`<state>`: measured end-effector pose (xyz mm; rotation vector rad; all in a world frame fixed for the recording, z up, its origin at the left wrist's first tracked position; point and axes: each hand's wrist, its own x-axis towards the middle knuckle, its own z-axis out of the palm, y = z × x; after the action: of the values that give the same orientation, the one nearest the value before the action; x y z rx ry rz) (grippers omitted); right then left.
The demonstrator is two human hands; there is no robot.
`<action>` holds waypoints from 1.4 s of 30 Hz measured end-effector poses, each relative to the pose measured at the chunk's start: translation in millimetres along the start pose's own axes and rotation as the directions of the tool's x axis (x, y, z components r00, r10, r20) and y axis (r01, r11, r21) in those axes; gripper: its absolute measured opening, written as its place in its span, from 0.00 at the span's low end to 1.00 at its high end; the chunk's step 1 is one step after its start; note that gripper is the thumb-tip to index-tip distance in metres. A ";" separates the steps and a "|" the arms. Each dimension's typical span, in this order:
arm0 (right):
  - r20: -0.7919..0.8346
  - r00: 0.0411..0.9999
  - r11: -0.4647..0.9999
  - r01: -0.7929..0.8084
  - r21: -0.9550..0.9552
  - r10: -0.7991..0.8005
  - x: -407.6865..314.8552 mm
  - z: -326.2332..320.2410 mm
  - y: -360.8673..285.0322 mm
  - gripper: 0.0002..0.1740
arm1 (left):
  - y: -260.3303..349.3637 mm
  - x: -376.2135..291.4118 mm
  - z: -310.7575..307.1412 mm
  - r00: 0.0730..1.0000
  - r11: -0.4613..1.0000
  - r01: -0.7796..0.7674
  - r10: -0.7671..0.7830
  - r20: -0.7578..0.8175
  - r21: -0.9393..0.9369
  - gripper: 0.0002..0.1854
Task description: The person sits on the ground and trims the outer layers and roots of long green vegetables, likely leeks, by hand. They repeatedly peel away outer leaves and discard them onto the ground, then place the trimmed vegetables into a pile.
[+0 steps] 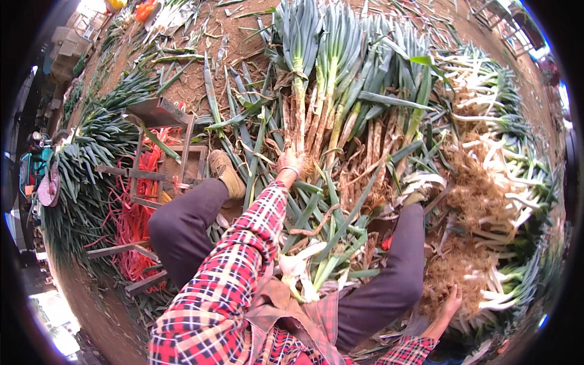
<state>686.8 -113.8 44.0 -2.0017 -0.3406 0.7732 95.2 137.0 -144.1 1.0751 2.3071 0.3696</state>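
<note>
My left hand (290, 165) grips a leek (299, 114) low on its shank, close to the roots. The leek lies with its green leaves pointing away from me, among more unpeeled leeks (337, 59) with brown, dry outer skins. Off to the right, my right hand (451, 299) is at the brown roots (451, 273) of a long pile of peeled white leeks (502, 292). Whether its fingers hold any of the roots is hard to make out. Loose leaves and pale peelings (301, 264) lie between my legs.
On the left, a wooden frame (185, 150) surrounds red plastic strips (139, 219). Beyond it rises a large heap of green leeks (86, 182) with a pink cap-like item (49, 185) on it. Leaf scraps litter the bare soil (205, 27). My shoe (226, 171) stands beside the frame.
</note>
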 end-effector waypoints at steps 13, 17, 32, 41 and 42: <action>0.749 0.624 0.852 0.499 -0.161 -0.224 -128.1 342.8 -130.7 0.17 | 13.8 60.9 -5.7 0.998 0.992 -0.049 0.053 0.025 -0.118 0.28; 0.798 0.591 0.831 0.498 -0.249 -0.115 -161.4 447.4 -97.6 0.38 | 7.9 -69.4 -40.2 0.987 0.965 0.009 0.034 0.157 -0.262 0.24; 0.592 0.770 0.664 0.575 -0.479 -0.239 -241.3 491.7 45.5 0.22 | -82.3 -306.4 -119.2 0.705 0.252 0.644 0.172 0.688 -0.722 0.13; 0.845 0.512 0.816 -0.550 0.180 0.158 -279.5 452.2 26.6 0.25 | -105.7 -312.8 -122.2 0.314 -0.299 0.949 0.896 0.314 -0.095 0.14; 0.859 0.487 0.818 -0.552 0.163 0.158 -286.5 450.8 16.5 0.25 | -107.6 -313.9 -123.0 0.264 -0.219 0.962 0.905 0.335 -0.166 0.13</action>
<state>177.2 31.6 -25.7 -1.1606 -0.2229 1.9099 119.4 -174.4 22.1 -0.2867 -0.1978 0.8880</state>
